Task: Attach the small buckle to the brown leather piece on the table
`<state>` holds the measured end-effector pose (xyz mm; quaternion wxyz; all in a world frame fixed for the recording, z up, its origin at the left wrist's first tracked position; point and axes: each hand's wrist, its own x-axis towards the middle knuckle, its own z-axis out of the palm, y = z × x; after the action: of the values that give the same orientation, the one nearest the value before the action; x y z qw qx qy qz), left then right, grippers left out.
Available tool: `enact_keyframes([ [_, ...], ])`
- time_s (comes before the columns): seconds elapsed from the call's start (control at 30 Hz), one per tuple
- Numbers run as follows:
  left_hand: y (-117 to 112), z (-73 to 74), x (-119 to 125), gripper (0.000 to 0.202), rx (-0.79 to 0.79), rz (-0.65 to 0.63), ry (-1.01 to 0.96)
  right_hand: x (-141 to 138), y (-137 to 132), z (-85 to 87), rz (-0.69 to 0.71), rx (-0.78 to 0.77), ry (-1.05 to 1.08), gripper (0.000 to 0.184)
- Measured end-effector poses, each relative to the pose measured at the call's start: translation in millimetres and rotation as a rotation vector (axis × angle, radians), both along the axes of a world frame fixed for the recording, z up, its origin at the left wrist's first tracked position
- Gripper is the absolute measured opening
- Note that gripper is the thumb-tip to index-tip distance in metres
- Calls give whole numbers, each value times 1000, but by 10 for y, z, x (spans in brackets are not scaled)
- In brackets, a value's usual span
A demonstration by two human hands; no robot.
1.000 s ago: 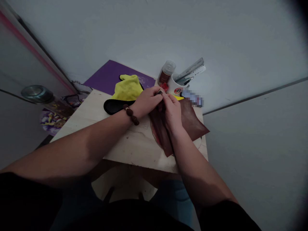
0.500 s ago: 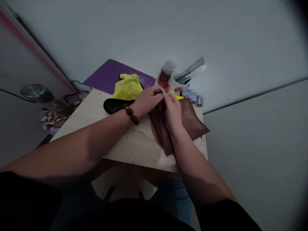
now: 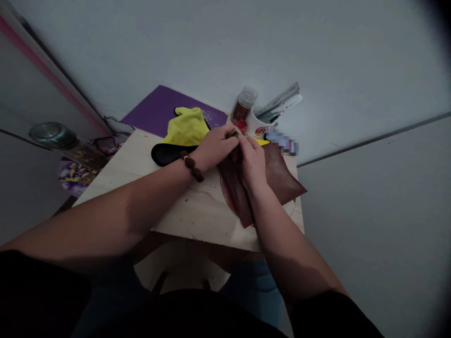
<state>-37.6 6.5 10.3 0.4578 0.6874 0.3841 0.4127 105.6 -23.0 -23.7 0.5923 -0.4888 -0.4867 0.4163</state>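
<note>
My left hand, with a brown bead bracelet at its wrist, is closed, its thumb and fingers meeting my right hand's fingertips. My right hand is also closed, over a brown leather-like sheet that bunches up between both hands and spreads on the table on either side of the right wrist. A small dark piece shows between the thumbs, too small to name. Most fingers and what they pinch are hidden behind the hands.
Left of my hands lies a yellow and black glove-like cloth partly over a purple sheet. Behind stand a clear bottle and a white mug holding rulers and a pen. A lidded jar stands left of the wooden table.
Hands and sheet have stayed in nearly the same place. The fingertips have shifted only slightly around the small dark piece.
</note>
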Motion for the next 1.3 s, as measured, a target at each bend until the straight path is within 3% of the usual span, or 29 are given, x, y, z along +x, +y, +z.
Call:
enact_keyframes([
  [1.3, -5, 45, -13, 8, -23, -11, 31, -19, -20, 28, -29, -55, 28, 51],
])
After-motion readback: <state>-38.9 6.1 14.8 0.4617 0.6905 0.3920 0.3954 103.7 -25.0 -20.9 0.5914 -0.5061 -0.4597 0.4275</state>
